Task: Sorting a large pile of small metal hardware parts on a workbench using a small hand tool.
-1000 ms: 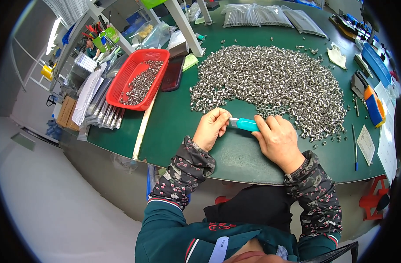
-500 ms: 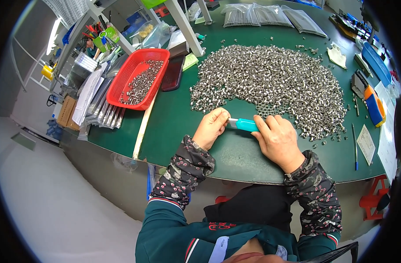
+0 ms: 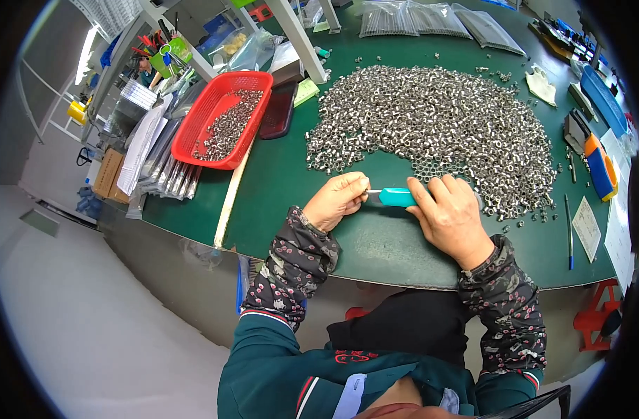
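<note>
My right hand [image 3: 451, 216] grips a small tool with a teal handle [image 3: 396, 197], held level just above the green table [image 3: 277, 202]. The tool's thin metal tip points left into the pinched fingers of my left hand [image 3: 339, 200]; whatever small piece those fingers hold is hidden. A wide heap of small silvery metal parts [image 3: 438, 126] lies on the table just beyond both hands.
A red basket [image 3: 202, 129] with more metal parts sits at the left, beside stacked clear bags [image 3: 166, 167] and a wooden strip [image 3: 229, 199]. Bags of parts [image 3: 417, 17] lie at the far edge. Tools, a pen [image 3: 569, 223] and papers [image 3: 586, 227] line the right side.
</note>
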The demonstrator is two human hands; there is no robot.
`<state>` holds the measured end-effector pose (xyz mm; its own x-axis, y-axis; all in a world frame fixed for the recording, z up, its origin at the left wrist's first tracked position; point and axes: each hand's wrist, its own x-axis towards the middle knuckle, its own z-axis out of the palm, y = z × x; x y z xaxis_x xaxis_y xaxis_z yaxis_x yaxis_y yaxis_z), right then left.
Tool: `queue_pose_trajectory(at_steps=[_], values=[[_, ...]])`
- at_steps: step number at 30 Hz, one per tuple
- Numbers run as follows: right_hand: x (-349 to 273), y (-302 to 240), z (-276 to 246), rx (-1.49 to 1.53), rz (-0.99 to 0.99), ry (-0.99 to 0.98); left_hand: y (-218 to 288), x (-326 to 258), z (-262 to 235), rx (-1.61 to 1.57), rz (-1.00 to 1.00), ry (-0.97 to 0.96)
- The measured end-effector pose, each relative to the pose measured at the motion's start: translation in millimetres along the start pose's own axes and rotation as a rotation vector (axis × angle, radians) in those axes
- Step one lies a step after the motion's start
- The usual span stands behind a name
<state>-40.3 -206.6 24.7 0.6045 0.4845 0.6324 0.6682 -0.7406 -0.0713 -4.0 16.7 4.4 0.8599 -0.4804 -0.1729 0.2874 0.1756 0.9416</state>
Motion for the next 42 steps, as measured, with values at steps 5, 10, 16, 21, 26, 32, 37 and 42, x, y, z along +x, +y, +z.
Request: queue_pose_trajectory(at_steps=[5, 10, 16, 21, 26, 32, 37, 42], values=[[1, 6, -2, -0.035, -0.076, 0.003, 3, -2, -1, 0.03, -0.091, -0.083], [4, 7, -8, -0.062, -0.085, -0.025, 3, -1, -1, 0.061, -0.126, -0.08], [8, 13, -10, -0.147, -0.158, -0.005, 6, -1, 1, 0.094, -0.162, -0.102], [14, 13, -16, -0.227, -0.222, 0.031, 5, 1, 1, 0.111, -0.19, -0.109], [14, 12, -17, -0.28, -0.266, 0.088, 5, 1, 1, 0.131, -0.171, -0.111], [9, 11, -18, -0.061, -0.02, 0.066, -2, 0, 6, -0.082, 0.071, 0.007], [-1, 6, -7, 0.101, 0.119, 0.014, -4, 3, 7, -0.162, 0.186, 0.032], [-2, 2, -6, 0.198, 0.215, -0.055, -4, 3, 10, -0.149, 0.23, 0.083]])
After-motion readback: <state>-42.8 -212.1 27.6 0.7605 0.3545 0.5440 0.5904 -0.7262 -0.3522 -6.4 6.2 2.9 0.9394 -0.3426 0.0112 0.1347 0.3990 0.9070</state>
